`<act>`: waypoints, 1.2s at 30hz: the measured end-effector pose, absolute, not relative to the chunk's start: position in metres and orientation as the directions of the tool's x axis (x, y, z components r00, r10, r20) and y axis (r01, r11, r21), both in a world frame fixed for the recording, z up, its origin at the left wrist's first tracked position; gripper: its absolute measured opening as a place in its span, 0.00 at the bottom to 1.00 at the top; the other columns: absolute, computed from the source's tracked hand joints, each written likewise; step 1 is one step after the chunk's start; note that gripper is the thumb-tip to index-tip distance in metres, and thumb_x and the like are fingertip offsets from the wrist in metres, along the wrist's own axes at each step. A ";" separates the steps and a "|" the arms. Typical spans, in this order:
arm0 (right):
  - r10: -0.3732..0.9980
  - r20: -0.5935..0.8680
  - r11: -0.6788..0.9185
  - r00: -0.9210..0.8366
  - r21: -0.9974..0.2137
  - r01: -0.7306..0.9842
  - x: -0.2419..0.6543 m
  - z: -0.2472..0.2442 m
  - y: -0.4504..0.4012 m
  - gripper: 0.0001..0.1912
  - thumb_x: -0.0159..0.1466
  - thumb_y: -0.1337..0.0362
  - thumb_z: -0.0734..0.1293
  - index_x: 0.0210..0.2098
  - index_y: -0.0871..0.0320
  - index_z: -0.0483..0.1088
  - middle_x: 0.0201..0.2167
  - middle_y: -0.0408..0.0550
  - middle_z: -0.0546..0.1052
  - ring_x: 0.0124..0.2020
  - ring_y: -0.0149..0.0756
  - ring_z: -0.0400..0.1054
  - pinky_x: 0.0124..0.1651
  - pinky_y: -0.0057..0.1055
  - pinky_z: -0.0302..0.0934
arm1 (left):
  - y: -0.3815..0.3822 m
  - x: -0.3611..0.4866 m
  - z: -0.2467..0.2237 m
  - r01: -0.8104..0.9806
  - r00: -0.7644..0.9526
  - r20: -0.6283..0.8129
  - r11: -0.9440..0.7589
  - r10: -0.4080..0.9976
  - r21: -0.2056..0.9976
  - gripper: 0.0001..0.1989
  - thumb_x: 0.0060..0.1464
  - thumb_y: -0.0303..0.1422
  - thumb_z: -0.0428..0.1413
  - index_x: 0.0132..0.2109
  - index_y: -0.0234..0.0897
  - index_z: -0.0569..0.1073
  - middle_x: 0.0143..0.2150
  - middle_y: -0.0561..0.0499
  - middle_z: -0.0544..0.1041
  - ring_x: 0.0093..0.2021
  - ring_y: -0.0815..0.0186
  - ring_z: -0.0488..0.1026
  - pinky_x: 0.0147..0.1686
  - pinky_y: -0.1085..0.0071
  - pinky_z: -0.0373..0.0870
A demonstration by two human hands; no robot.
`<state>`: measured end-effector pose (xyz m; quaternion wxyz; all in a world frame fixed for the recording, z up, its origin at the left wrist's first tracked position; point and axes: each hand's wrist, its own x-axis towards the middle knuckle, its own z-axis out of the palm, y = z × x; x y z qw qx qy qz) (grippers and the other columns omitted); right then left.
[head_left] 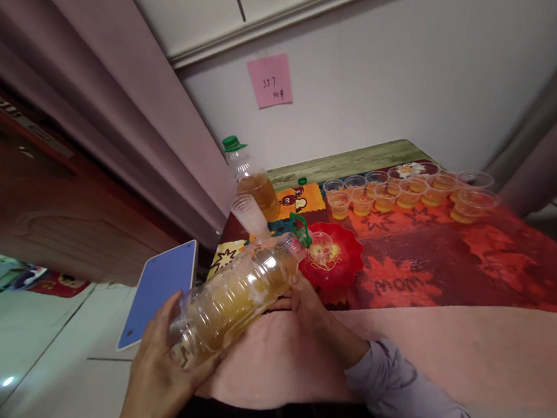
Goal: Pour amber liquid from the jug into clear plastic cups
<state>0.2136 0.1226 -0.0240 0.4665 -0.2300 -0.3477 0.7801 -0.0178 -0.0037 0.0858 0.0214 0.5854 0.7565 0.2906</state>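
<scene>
A large clear plastic bottle (239, 292) with yellow liquid is tilted, its mouth pointing to the upper right. My left hand (160, 363) is wrapped round its base. Near the neck, my right hand (307, 306) closes on the bottle from below. A green plastic ring (301, 230) hangs at the bottle's neck. Just beyond the mouth lies a red scalloped plate (346, 260) with a clear plastic cup (322, 246) on it. Whether liquid is flowing out cannot be made out.
Clear cups (411, 192) holding some orange-yellow liquid stand in rows at the back right. Behind my bottle are a stack of cups (250, 214), a second bottle (256, 183) with a green cap, and a loose green cap (302, 181). A blue board (161, 293) stands left of the table.
</scene>
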 end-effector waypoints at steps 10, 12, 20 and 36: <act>0.872 -0.014 -0.363 -0.489 -0.688 -0.628 0.214 -0.021 0.126 0.43 0.65 0.30 0.70 0.68 0.49 0.67 0.58 0.55 0.82 0.51 0.52 0.81 0.52 0.54 0.77 | 0.001 -0.013 0.093 0.887 -0.298 0.326 0.135 0.897 0.441 0.60 0.39 0.60 0.73 0.75 0.41 0.66 0.69 0.33 0.75 0.67 0.33 0.75 0.66 0.30 0.74; 0.873 -0.029 -0.372 -0.488 -0.686 -0.625 0.213 -0.023 0.127 0.43 0.64 0.30 0.71 0.68 0.49 0.67 0.58 0.56 0.82 0.50 0.52 0.82 0.52 0.55 0.78 | 0.002 -0.014 0.094 0.885 -0.298 0.319 0.135 0.900 0.446 0.60 0.39 0.60 0.73 0.75 0.41 0.66 0.69 0.33 0.74 0.67 0.34 0.75 0.65 0.31 0.75; 0.871 -0.020 -0.376 -0.491 -0.672 -0.638 0.213 -0.022 0.124 0.39 0.67 0.31 0.69 0.66 0.51 0.69 0.58 0.56 0.83 0.50 0.51 0.83 0.55 0.56 0.77 | 0.002 -0.016 0.098 0.901 -0.271 0.302 0.131 0.914 0.413 0.60 0.41 0.59 0.73 0.77 0.41 0.64 0.71 0.32 0.73 0.68 0.33 0.74 0.66 0.29 0.73; 0.863 -0.068 -0.418 -0.500 -0.654 -0.631 0.210 -0.026 0.127 0.43 0.64 0.28 0.69 0.65 0.52 0.69 0.57 0.59 0.84 0.48 0.56 0.84 0.55 0.62 0.76 | 0.004 -0.015 0.104 0.904 -0.255 0.296 0.118 0.921 0.412 0.60 0.41 0.57 0.73 0.77 0.43 0.63 0.72 0.33 0.72 0.70 0.33 0.73 0.69 0.31 0.70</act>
